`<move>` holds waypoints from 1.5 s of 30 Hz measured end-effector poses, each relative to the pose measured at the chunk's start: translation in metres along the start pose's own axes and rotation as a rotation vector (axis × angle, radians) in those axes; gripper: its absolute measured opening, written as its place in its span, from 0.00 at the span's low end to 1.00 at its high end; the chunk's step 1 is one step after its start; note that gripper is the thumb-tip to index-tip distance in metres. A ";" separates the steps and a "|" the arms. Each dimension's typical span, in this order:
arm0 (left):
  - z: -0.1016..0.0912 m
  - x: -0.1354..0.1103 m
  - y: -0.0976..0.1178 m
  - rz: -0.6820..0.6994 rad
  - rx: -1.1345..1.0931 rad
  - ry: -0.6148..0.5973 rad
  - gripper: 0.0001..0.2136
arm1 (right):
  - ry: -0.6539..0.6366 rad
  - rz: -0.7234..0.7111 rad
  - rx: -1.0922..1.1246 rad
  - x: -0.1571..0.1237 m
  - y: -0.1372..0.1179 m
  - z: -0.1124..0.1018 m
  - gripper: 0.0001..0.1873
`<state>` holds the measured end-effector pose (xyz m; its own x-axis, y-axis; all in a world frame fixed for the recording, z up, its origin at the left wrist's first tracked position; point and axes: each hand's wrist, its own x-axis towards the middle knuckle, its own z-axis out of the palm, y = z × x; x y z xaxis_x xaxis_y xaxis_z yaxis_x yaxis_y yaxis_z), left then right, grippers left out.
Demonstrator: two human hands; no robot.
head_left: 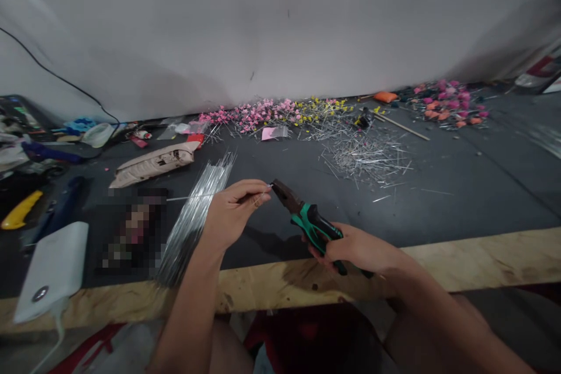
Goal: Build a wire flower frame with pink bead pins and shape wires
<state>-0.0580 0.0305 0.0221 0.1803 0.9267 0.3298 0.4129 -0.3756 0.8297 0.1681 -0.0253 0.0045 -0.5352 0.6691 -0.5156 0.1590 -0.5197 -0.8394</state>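
My left hand (234, 205) pinches a thin silver wire (193, 196) that runs leftward from its fingertips. My right hand (350, 248) grips the green and black handles of pliers (307, 219). The pliers' dark jaws meet the wire's end right at my left fingertips. Both hands hover over the dark table mat (438, 198) near its wooden front edge (482, 257). A bundle of long silver wires (195, 216) lies just left of my left hand.
Cut wire pieces (368, 155) are scattered behind. Pink and yellow beaded pins (272, 112) line the wall, more pink and orange pieces (447, 102) at right. A white device (52, 269), a yellow tool (17, 216), a paper packet (153, 163) and clutter sit left.
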 end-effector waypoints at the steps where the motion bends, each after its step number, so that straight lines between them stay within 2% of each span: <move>1: -0.001 0.000 0.001 0.022 0.024 0.001 0.04 | -0.010 -0.007 0.002 0.000 0.000 0.000 0.16; 5: -0.004 0.001 0.003 0.102 0.158 -0.016 0.05 | -0.038 -0.019 0.038 0.000 0.002 -0.001 0.15; 9: -0.003 -0.002 0.004 0.109 0.264 0.024 0.06 | -0.048 0.042 0.119 0.000 0.001 -0.001 0.14; 18: -0.001 -0.008 -0.001 0.218 0.222 0.070 0.08 | -0.106 0.021 0.241 -0.001 0.004 -0.003 0.13; 24: 0.003 -0.007 -0.004 0.079 0.135 0.084 0.10 | -0.097 0.037 0.212 -0.001 0.005 -0.002 0.20; 29: 0.006 -0.006 -0.005 0.134 0.167 0.076 0.06 | -0.066 0.070 0.153 -0.001 0.002 0.000 0.18; 33: 0.007 -0.005 -0.003 0.147 0.199 0.084 0.05 | -0.035 0.041 0.061 -0.005 -0.001 0.002 0.13; 37: 0.009 -0.004 0.001 0.132 0.218 0.105 0.03 | 0.003 0.002 -0.010 -0.006 0.000 0.003 0.11; 41: 0.015 -0.004 0.006 0.054 0.174 0.135 0.02 | 0.009 -0.036 -0.049 -0.004 0.006 0.004 0.10; 45: 0.022 -0.005 0.006 -0.096 -0.042 0.181 0.03 | 0.017 -0.062 -0.122 -0.004 0.009 0.006 0.09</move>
<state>-0.0369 0.0233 0.0156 -0.0232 0.9469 0.3207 0.3826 -0.2879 0.8779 0.1667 -0.0361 0.0004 -0.5334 0.7074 -0.4638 0.2259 -0.4093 -0.8840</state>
